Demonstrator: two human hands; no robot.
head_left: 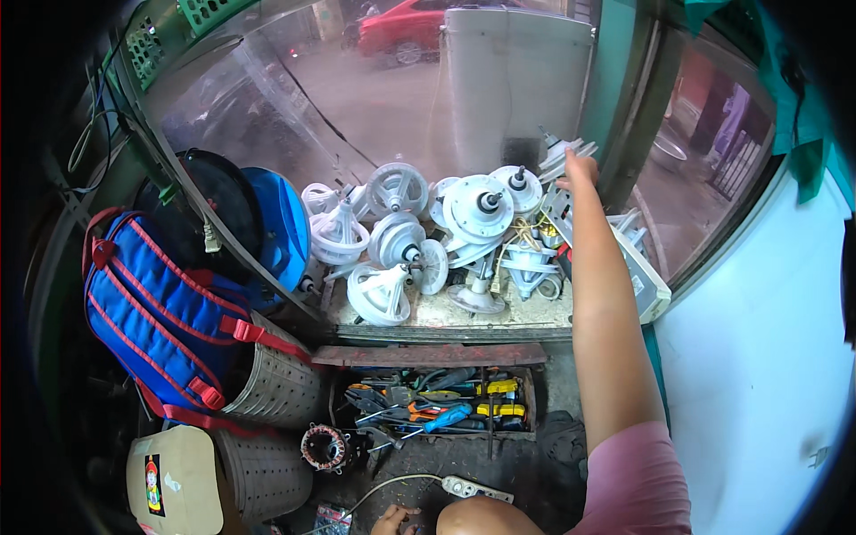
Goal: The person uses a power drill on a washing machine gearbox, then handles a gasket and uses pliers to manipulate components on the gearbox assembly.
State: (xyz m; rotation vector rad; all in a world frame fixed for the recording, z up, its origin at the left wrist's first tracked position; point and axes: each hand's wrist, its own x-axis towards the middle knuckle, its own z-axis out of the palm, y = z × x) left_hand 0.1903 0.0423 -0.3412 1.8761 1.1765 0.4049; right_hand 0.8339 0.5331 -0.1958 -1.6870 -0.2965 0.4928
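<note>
Gearboxes [479,207] crowd the ledge [446,314]; her right hand [578,168] rests loosely on the far one, grip unclenched, so lift it straight clear; left hand [392,519], grip hidden.

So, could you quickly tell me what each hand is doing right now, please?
Left hand: low at the frame edge by a white cord; grip cannot be told.
Right hand: reaching onto a white gearbox part; grip cannot be told.

White plastic washing-machine gearbox [563,153], ribbed, tilted against the window frame, rearmost of the pile on the ledge, under the right hand [580,168]
</note>
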